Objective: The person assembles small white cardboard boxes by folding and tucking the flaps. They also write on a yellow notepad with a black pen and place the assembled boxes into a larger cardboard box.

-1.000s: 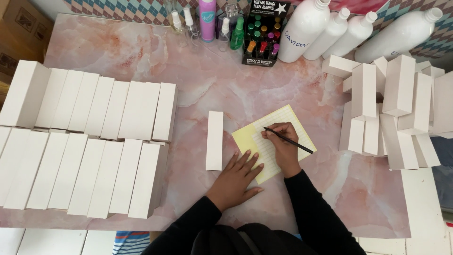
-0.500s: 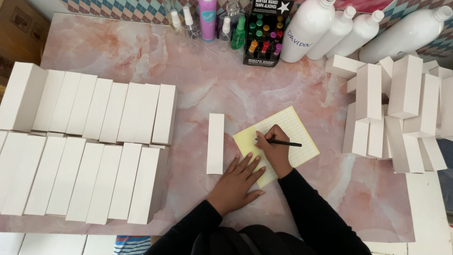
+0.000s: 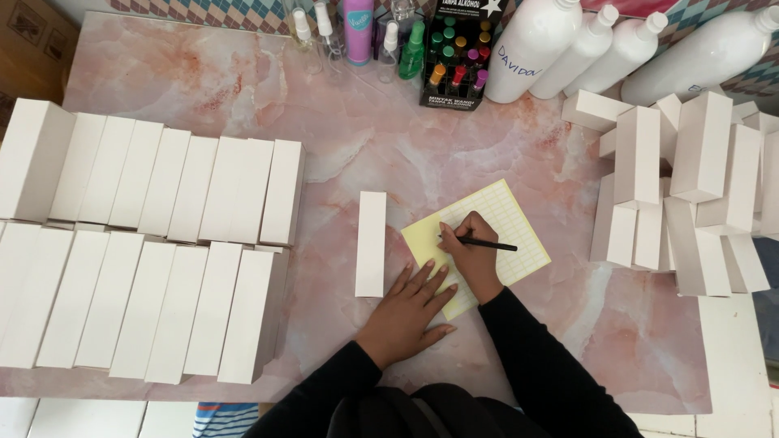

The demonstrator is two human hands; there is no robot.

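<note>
A yellow gridded sheet [image 3: 503,219] lies tilted on the pink marble table [image 3: 243,97]. My right hand [image 3: 469,258] rests on the sheet, gripping a black pen [image 3: 487,244] that lies nearly level, tip toward the left. My left hand [image 3: 410,312] lies flat with fingers spread, pressing the sheet's lower left corner. A single long white box [image 3: 371,243] lies just left of the sheet, a little above my left hand.
Two rows of white boxes [image 3: 154,243] fill the left side. A loose pile of white boxes [image 3: 690,186] stands at the right. Large white bottles [image 3: 568,45], small spray bottles [image 3: 361,28] and a black display box of small vials [image 3: 458,53] line the far edge.
My right hand has slid left and down across the sheet, and the pen has swung from slanted to nearly level. My left hand stays on the sheet's corner.
</note>
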